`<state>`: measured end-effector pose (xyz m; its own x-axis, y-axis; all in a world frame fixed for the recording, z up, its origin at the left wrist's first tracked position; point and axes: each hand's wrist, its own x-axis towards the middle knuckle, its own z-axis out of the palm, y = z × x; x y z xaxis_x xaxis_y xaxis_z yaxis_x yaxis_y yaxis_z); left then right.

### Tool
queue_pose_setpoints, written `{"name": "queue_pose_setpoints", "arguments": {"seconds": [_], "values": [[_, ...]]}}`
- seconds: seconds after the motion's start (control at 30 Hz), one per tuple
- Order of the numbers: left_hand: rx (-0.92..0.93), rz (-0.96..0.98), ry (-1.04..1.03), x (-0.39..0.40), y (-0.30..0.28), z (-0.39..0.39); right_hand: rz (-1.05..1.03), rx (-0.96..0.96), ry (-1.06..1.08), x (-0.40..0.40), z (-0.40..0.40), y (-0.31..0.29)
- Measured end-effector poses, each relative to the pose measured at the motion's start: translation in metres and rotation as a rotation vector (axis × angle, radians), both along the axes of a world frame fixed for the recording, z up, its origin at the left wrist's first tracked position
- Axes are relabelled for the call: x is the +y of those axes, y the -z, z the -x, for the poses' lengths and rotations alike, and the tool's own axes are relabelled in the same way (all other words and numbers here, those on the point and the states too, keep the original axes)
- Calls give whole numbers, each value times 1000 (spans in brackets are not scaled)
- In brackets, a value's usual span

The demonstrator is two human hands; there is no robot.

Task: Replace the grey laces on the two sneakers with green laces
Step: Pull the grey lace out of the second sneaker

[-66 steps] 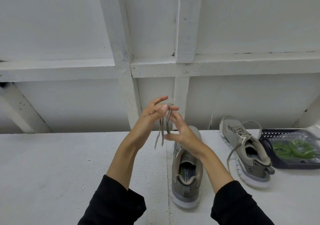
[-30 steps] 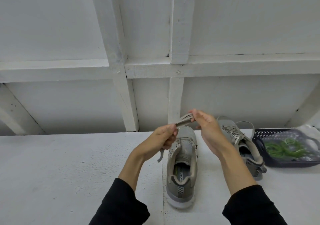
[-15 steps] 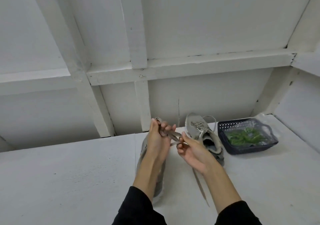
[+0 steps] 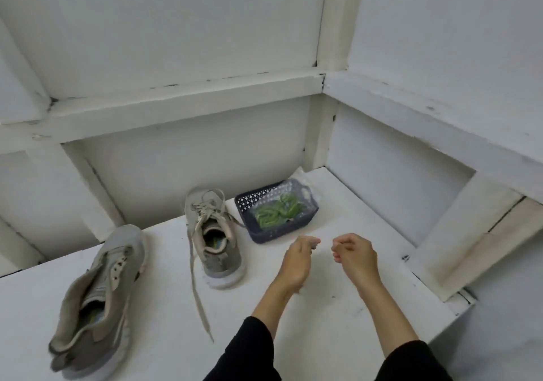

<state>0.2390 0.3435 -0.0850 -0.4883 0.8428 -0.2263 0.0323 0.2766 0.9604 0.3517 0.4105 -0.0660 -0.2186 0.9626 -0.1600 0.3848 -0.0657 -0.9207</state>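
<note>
- Left hand point(image 4: 295, 260) over the tabletop point(image 4: 338, 322), fingers curled forward; something greyish at the fingertips, blurred, cannot tell if it grips anything.
- Right hand point(image 4: 354, 256) just beside it, apart, fingers loosely curled; nothing seen in it.
- Basket point(image 4: 305, 222), dark, just beyond the hands; green laces point(image 4: 276, 211) piled inside on clear plastic.
- Laced sneaker point(image 4: 214, 233) left of the left hand, upright, heel toward the person; grey lace point(image 4: 198, 292) trails from it across the tabletop toward the person.
- Unlaced sneaker point(image 4: 100, 298) far left of both hands, well apart, eyelets bare, tongue open.
- Black sleeves point(image 4: 249, 351) on both forearms.
</note>
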Motion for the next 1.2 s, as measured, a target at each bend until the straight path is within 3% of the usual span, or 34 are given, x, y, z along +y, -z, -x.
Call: {"name": "queue_pose_setpoints", "arguments": {"seconds": [0.1,0.17,0.3,0.43,0.53,0.67,0.73,0.8,0.9,1.03,1.1,1.2], "values": [[517,32,149,28,28,-29,-100,-143,-2,15,-42,22],[740,43,122,45,36,-42,-141,-204,-28,24,-61,36],[994,38,114,63,54,-45,-192,-303,-175,36,-77,52],[1101,-80,39,58,52,-32,-258,-371,-253,51,-69,60],[1230,-156,-186,38,21,-8,-381,-344,-318,55,-41,49],[1249,-12,-585,-11,-7,49,-581,-246,-433,44,18,26],[1141,42,-740,-39,-13,74,-653,-209,-543,32,48,17],[1001,80,-837,-65,-17,95,-694,-175,-669,16,75,10],[980,175,-944,-106,-23,121,-706,-80,-809,-16,106,-1],[1020,569,-1028,-160,-25,143,-733,-54,-974,-62,134,-11],[883,735,-1002,-182,-24,147,-744,-172,-1020,-81,144,-8],[771,765,-849,-205,-21,150,-845,-408,-994,-96,156,-3]]}}
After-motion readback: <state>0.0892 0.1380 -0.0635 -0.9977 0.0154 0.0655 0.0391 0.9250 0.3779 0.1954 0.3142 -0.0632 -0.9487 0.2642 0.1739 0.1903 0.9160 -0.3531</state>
